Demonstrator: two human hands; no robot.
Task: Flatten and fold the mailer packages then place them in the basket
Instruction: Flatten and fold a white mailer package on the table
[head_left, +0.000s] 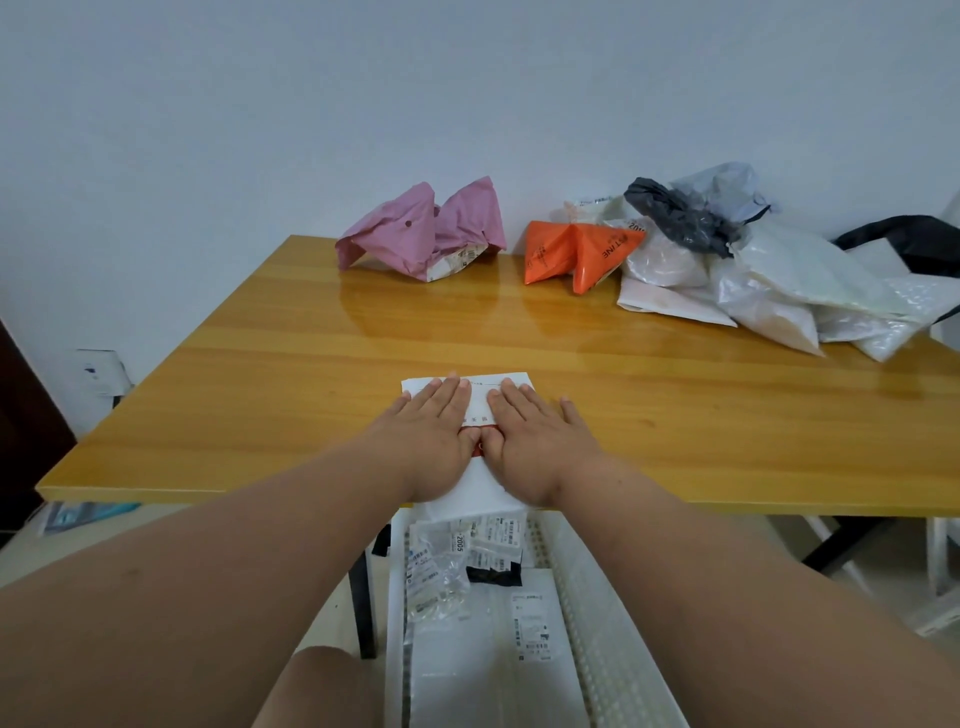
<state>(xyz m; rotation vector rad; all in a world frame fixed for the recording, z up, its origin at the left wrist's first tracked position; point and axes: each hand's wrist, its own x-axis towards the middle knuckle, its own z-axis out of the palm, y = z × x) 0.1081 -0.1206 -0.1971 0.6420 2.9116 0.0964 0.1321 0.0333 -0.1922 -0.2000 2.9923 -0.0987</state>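
Left hand (434, 431) and right hand (540, 436) lie flat side by side, fingers straight, pressing the white mailer (480, 395) at the surface's (260, 395) near edge, apparently to flatten it. Basket (587, 613) sits directly below, handy for dropping. Unfolded mailers (727, 275) wait at the far side.

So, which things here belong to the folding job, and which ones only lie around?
Belong to the job:
white mailer under left hand and right hand
pink mailer
orange mailer
pile of pale mailers
basket

Only lying around:
table
black bag
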